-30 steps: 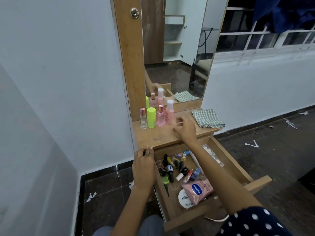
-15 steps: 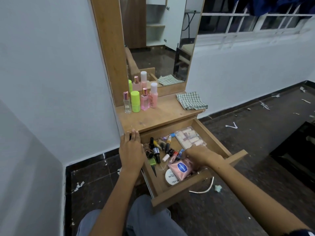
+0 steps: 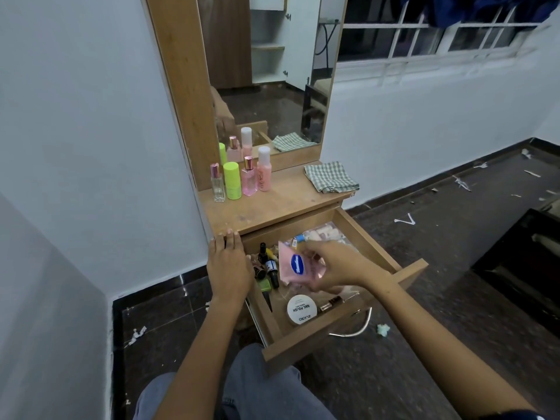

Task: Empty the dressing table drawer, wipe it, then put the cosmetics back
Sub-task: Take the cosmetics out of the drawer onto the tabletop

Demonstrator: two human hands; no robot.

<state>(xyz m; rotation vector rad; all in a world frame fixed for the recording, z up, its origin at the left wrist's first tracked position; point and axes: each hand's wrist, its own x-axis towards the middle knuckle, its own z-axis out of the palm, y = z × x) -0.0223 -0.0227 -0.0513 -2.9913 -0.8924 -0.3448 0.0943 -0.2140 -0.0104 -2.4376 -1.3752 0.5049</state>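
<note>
The wooden drawer [image 3: 409, 272] of the dressing table stands pulled out, full of cosmetics. My right hand [image 3: 336, 268] holds a pink packet with a blue oval label [image 3: 295, 265] lifted just above the drawer's contents. My left hand [image 3: 227, 262] rests flat on the drawer's left edge at the table's front corner, holding nothing. Below the packet lie a white round nail polish remover tub [image 3: 301, 309], small dark bottles [image 3: 269, 263] and a clear case of pale items [image 3: 324, 233] at the back.
On the table top [image 3: 281, 204] stand several bottles: a clear perfume [image 3: 217, 183], a lime tube [image 3: 232, 180], a pink perfume [image 3: 249, 177] and a pink bottle [image 3: 264, 169]. A checked cloth [image 3: 331, 176] lies at the right. A mirror rises behind. Paper scraps litter the dark floor.
My right hand came down from the table top into the drawer, took hold of the pink packet and lifted it. My left hand stayed on the drawer's edge.
</note>
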